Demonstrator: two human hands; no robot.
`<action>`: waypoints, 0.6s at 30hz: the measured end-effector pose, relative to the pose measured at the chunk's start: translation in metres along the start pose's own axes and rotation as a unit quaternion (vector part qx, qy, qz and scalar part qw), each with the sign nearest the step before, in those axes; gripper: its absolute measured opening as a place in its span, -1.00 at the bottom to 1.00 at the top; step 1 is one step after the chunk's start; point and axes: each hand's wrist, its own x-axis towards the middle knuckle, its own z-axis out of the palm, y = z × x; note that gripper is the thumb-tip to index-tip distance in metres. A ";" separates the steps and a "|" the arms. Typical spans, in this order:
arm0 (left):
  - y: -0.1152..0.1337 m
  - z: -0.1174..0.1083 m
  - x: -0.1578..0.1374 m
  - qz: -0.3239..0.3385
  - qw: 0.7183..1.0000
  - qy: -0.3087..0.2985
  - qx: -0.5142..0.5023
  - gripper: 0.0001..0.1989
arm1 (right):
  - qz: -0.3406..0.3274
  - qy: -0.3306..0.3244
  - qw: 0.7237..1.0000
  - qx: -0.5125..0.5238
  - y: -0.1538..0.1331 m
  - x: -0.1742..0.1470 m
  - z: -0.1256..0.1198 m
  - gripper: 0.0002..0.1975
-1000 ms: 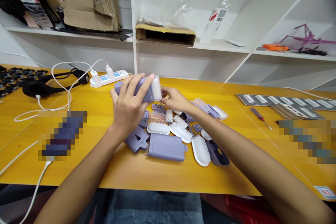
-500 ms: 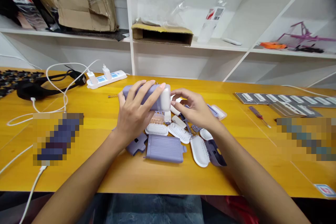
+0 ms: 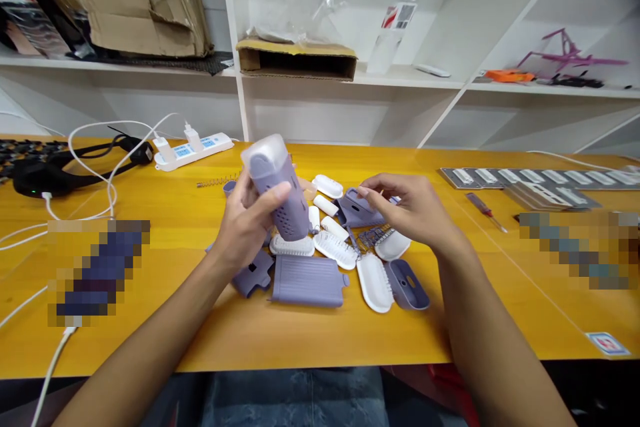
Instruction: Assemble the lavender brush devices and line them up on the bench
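My left hand (image 3: 246, 217) is closed around a purple plastic housing (image 3: 286, 203) with a translucent rounded cap (image 3: 265, 152) on its upper end. The housing is tilted upright, and small holes show in its side. My right hand (image 3: 407, 207) is over the right of the pile, fingers loosely bent and thumb apart from the index finger; I see nothing held. Close to its fingertips lies a purple casing (image 3: 357, 208). Below are a ribbed purple panel (image 3: 309, 281), white bristled trays (image 3: 375, 283), a hollow purple shell (image 3: 409, 285) and white cylinders (image 3: 325, 206).
A loose spring (image 3: 217, 181) lies left of the pile. Further left are a power strip (image 3: 195, 152) with white cables and a black headset (image 3: 45, 173). A screwdriver (image 3: 486, 211) and grey strip with white pieces (image 3: 535, 178) lie right. Shelves (image 3: 310, 107) stand behind.
My left hand has turned the housing from lying sideways to upright, cap up. My right hand has moved right, away from the cap. The view has shifted slightly.
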 end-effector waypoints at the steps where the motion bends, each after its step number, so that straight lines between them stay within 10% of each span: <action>1: 0.003 0.001 0.000 -0.050 0.997 -0.001 -0.055 -0.41 | 0.000 -0.014 1.000 -0.010 0.001 0.000 -0.001 -0.77; 6: 0.008 -0.001 0.007 -0.182 0.966 0.004 -0.182 -0.35 | -0.003 -0.048 0.998 -0.045 0.004 -0.001 -0.001 -0.75; 18: -0.002 -0.006 0.011 -0.217 0.944 0.116 -0.220 -0.52 | -0.009 -0.034 0.997 -0.069 0.007 -0.003 0.003 -0.76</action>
